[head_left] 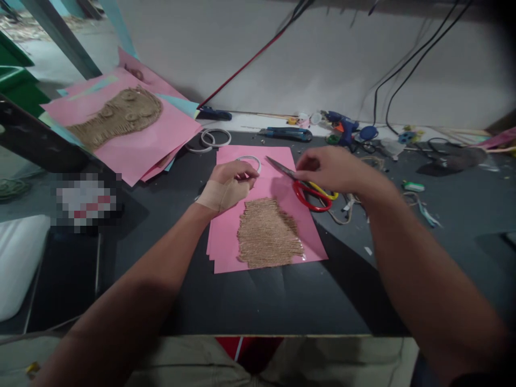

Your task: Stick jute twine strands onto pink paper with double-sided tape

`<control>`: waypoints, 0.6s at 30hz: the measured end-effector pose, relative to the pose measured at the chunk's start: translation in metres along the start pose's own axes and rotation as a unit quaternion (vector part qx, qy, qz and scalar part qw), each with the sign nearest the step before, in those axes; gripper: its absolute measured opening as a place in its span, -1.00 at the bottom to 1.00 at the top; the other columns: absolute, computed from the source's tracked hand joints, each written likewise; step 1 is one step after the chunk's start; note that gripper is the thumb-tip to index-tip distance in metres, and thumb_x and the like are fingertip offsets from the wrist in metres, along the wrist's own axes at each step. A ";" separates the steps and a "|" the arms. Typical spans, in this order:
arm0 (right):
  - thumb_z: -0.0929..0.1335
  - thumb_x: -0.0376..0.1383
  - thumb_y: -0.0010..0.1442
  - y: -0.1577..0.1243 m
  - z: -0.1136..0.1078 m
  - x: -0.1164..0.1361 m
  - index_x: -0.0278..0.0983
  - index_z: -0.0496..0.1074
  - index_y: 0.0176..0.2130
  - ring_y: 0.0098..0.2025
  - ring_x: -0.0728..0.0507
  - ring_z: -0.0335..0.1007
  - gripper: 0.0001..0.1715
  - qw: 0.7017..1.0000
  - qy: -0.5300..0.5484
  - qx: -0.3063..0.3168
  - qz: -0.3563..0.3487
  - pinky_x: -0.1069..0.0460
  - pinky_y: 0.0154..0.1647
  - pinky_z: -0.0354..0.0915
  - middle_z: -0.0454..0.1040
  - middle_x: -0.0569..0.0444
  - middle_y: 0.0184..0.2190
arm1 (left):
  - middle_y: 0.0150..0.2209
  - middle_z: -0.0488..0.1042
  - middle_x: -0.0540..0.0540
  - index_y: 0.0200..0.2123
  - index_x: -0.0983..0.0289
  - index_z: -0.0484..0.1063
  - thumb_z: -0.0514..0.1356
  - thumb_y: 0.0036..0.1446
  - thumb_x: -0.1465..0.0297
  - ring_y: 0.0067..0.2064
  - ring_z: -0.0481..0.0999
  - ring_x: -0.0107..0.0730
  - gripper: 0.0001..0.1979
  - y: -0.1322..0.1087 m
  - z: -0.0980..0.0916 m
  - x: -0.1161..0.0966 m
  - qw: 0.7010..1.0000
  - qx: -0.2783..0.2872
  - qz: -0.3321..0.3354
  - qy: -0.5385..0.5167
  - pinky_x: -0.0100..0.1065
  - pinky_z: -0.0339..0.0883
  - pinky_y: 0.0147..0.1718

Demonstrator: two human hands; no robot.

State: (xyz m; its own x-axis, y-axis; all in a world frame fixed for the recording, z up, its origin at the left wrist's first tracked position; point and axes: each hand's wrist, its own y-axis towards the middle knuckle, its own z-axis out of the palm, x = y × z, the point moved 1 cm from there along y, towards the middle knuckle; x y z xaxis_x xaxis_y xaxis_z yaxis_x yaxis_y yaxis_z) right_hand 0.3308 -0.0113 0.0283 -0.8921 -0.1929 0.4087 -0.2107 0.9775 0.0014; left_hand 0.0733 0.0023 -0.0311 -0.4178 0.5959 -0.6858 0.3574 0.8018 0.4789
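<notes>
Brown ribbed twine patch lies toward six o'clock on pink paper sheets. At its eleven o'clock, your left hand pinches a thin white ring; toward one, your narrowed right hand touches red-and-yellow-handled metal scissors, grip uncertain.

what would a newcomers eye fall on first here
Probably the bright pink sheets near the middle of the black tabletop, bearing a panel of tan twine rows. Next, the red-and-yellow-handled scissors at the right hand, then the long twine piece on the pink-topped paper stack at upper left.
</notes>
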 end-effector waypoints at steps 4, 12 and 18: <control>0.53 0.02 0.01 -0.004 -0.013 -0.026 -0.17 0.54 -0.49 -0.45 -0.25 0.45 -0.66 0.975 -0.153 0.135 0.086 -0.14 -0.45 0.25 0.57 -0.04 -0.49 | -0.29 0.67 0.10 -0.36 0.21 0.65 0.28 0.08 0.40 -0.32 0.56 -0.37 -0.89 0.001 0.000 0.000 1.000 -0.003 -0.005 -0.006 -0.30 0.48 -0.25; 0.48 -0.01 0.04 0.000 0.002 -0.019 -0.18 0.41 -0.68 -0.61 -0.15 0.33 -0.55 0.960 -0.179 0.204 0.063 -0.09 -0.58 0.15 0.45 0.00 -0.66 | -0.30 0.68 0.07 -0.34 0.17 0.67 0.32 0.08 0.39 -0.37 0.51 -0.41 -0.90 -0.001 0.001 0.006 0.998 -0.050 -0.024 -0.020 -0.27 0.46 -0.25; 0.50 -0.05 -0.02 0.006 0.002 -0.023 -0.17 0.48 -0.49 -0.53 -0.19 0.35 -0.72 0.985 -0.156 0.055 0.048 -0.08 -0.54 0.19 0.51 -0.03 -0.54 | -0.42 0.63 0.05 -0.37 0.21 0.65 0.35 0.02 0.36 -0.44 0.43 -0.45 -0.92 0.004 -0.002 0.004 0.985 -0.084 -0.102 -0.109 -0.30 0.43 -0.37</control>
State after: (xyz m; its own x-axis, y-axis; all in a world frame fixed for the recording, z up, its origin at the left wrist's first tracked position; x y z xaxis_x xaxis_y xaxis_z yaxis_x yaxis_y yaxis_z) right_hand 0.3494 -0.0015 0.0174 -0.9857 -0.1340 0.1026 -0.1468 0.9807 -0.1291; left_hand 0.0714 0.0081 -0.0308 -0.2706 0.4125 -0.8698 0.1338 0.9109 0.3904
